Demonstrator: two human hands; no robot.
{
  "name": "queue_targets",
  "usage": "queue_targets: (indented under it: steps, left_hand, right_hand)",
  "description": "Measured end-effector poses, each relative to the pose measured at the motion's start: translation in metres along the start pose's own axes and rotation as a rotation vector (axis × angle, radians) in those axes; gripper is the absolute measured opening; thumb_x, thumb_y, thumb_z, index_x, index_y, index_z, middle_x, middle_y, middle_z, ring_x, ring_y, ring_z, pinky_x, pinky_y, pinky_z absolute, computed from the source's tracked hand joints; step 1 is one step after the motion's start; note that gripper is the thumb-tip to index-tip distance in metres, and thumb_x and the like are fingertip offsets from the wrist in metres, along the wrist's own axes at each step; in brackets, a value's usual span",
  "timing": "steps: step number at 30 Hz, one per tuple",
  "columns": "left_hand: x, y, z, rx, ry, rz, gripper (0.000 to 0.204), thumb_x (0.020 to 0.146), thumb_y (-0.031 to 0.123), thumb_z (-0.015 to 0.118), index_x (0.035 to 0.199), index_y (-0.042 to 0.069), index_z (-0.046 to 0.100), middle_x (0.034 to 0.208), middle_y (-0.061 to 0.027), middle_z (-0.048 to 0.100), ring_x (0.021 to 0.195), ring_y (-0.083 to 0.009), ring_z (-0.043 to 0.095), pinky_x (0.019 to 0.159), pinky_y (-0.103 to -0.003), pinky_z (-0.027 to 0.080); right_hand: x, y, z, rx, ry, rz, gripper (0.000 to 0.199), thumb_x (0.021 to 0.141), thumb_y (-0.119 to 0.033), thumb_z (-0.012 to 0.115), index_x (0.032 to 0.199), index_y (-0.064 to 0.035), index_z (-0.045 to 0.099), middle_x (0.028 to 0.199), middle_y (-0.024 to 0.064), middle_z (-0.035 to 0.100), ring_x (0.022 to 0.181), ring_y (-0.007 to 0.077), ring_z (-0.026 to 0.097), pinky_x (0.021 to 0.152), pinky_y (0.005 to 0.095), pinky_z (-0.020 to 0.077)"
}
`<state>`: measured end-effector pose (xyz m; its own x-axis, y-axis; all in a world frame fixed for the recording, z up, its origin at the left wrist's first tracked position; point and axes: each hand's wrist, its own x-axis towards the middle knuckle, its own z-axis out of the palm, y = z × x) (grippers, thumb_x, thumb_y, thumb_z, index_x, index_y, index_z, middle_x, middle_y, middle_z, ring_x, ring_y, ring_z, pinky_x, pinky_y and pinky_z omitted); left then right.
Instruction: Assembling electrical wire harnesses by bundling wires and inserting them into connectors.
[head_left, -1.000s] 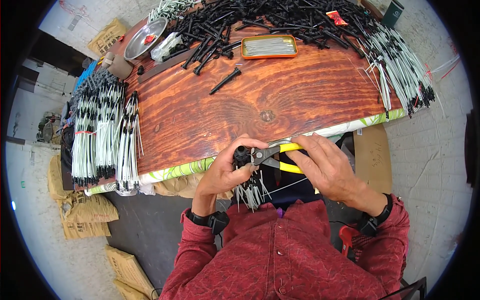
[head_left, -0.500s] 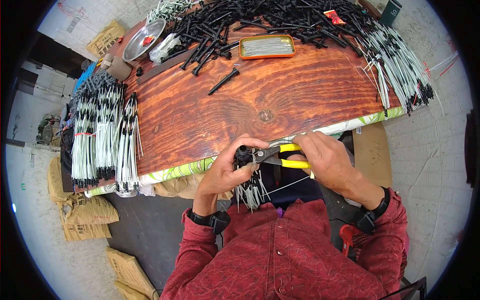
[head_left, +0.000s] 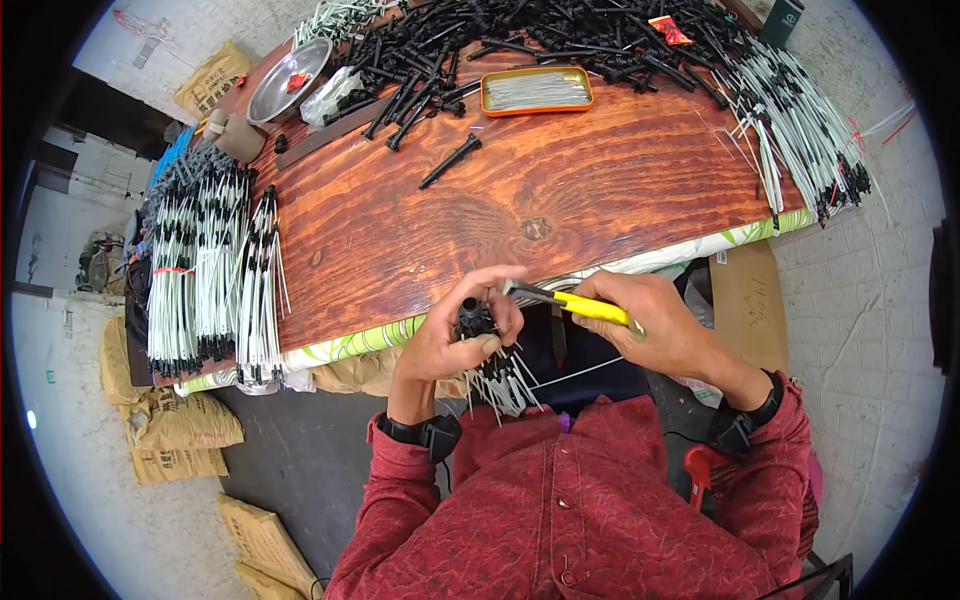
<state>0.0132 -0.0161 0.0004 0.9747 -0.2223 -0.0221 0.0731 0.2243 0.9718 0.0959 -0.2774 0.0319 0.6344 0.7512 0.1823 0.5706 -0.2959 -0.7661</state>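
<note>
My left hand is wrapped round a bundle of black plastic rod-like parts. Thin white strips hang below its grip. The left index finger stretches out towards the head of a pair of yellow-handled pliers. Those pliers are gripped in my right hand; their dark jaws point left, close to the left fingertips. Whether the jaws touch anything is too small to tell. Both hands are just in front of the table's near edge, above my lap.
On the wooden table lies a single black rod. An orange-rimmed tray holds thin metal pieces. Black rods are heaped at the back. White-stripped bundles stand left and right. A metal dish sits far left.
The pliers have turned and drawn off the bundle, and their handles have come closer together. My left hand has tilted slightly, with the bundle still in it.
</note>
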Motion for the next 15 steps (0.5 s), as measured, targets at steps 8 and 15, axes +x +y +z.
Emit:
queue_targets:
  steps: [8, 15]
  left_hand:
    - [0.007, -0.003, -0.013, -0.216, -0.031, 0.124, 0.088, 0.071, 0.019, 0.082, 0.145, -0.003, 0.039, 0.089, -0.0040, 0.049, 0.074, -0.0193, 0.057, 0.064, -0.033, 0.045]
    - [0.004, -0.011, -0.035, -0.556, -0.095, 0.196, 0.085, 0.067, 0.019, 0.082, 0.141, 0.000, 0.045, 0.091, -0.0052, 0.048, 0.077, -0.0205, 0.057, 0.068, -0.034, 0.045]
  right_hand:
    - [0.015, -0.017, 0.006, 0.371, -0.128, 0.138, 0.023, 0.093, -0.015, 0.072, 0.110, -0.0017, 0.063, 0.079, 0.0039, 0.060, 0.070, 0.0105, 0.057, 0.064, 0.0292, 0.0463]
    - [0.024, -0.020, 0.010, 0.372, -0.140, 0.132, 0.025, 0.095, -0.014, 0.070, 0.114, -0.0018, 0.062, 0.080, 0.0025, 0.059, 0.072, 0.0094, 0.056, 0.065, 0.0280, 0.0464]
